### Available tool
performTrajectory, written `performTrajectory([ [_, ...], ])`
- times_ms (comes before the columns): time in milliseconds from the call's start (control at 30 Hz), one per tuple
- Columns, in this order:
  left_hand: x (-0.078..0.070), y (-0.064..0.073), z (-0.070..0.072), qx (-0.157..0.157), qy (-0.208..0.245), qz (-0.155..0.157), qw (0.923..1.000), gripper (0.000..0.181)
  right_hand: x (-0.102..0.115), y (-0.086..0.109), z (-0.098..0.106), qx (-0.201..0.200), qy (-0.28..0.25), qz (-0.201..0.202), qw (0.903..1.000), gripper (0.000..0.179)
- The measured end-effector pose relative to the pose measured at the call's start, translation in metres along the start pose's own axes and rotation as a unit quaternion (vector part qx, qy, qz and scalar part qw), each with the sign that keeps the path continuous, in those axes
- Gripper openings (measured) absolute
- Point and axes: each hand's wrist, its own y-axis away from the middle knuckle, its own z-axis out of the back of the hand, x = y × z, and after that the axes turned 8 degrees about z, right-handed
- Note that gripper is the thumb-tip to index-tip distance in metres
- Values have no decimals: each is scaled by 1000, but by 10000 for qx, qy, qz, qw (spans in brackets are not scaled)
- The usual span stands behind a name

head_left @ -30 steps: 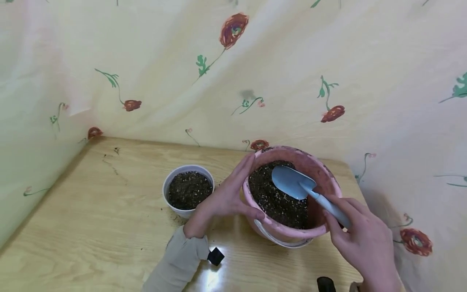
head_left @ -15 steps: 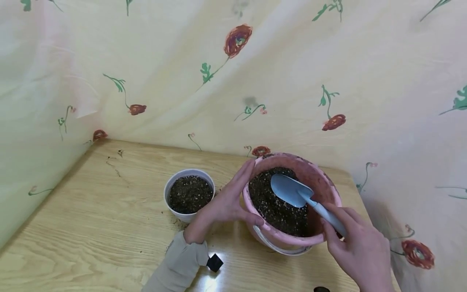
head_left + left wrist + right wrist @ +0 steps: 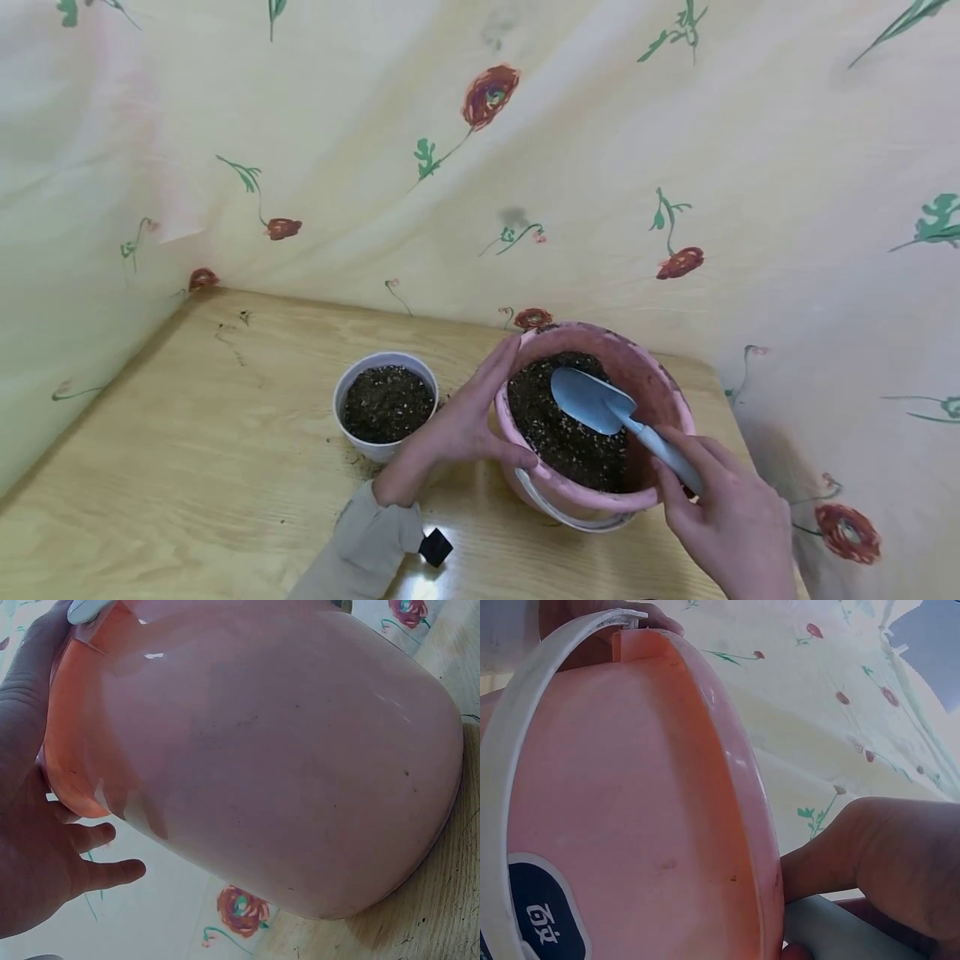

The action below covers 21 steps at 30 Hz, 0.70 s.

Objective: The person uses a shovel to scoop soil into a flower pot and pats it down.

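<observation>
A pink bucket (image 3: pixel 678 387) with dark potting soil (image 3: pixel 577 467) inside stands on the wooden table. My left hand (image 3: pixel 468 417) holds its left side at the rim, thumb toward the front; in the left wrist view two fingers (image 3: pixel 112 874) stick out loosely past the wall. A blue hand trowel (image 3: pixel 592 402) lies blade-first over the soil, its bare blade facing up. My right hand (image 3: pixel 738 517) grips its handle at the bucket's right rim. To the left, a white pot (image 3: pixel 341 417) full of soil stands close behind my left wrist.
The bucket's white handle (image 3: pixel 499 787) hangs down its front, beside a dark label (image 3: pixel 547 915). Crumbs of soil (image 3: pixel 244 317) dot the table (image 3: pixel 187 467). Flower-printed sheeting (image 3: pixel 360 167) covers the walls at the back and both sides.
The head view has tilted slightly, so everything sits a little lower in it. Both hands, the trowel and the bucket keep almost the same places relative to each other.
</observation>
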Motion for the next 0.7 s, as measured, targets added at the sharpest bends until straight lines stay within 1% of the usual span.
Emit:
performTrajectory([
  [133, 0, 1, 1, -3, 12, 70, 10000, 138, 1, -1, -1, 7, -6, 32, 10000, 35],
  [233, 0, 2, 0, 73, 44, 164, 9998, 138, 0, 0, 1, 3, 40, 27, 10000, 35],
  [300, 0, 3, -2, 97, 52, 204, 9997, 137, -1, 0, 3, 60, 68, 28, 10000, 35],
  [367, 1, 3, -4, 89, 58, 216, 9997, 137, -2, -2, 5, 202, 104, 117, 9997, 34],
  [433, 1, 3, -5, 88, 86, 216, 9997, 137, -4, -7, 7, 390, 181, 333, 9985, 35],
  [533, 1, 3, -4, 77, 58, 217, 9997, 137, -7, -19, 7, 718, 297, 736, 9943, 36],
  [600, 1, 3, -3, 60, 40, 188, 9998, 138, -10, -27, 5, 825, 399, 1006, 9907, 36],
  [700, 2, 3, -1, 29, -8, 132, 9999, 138, -14, -35, 1, 958, 555, 1236, 9861, 31],
])
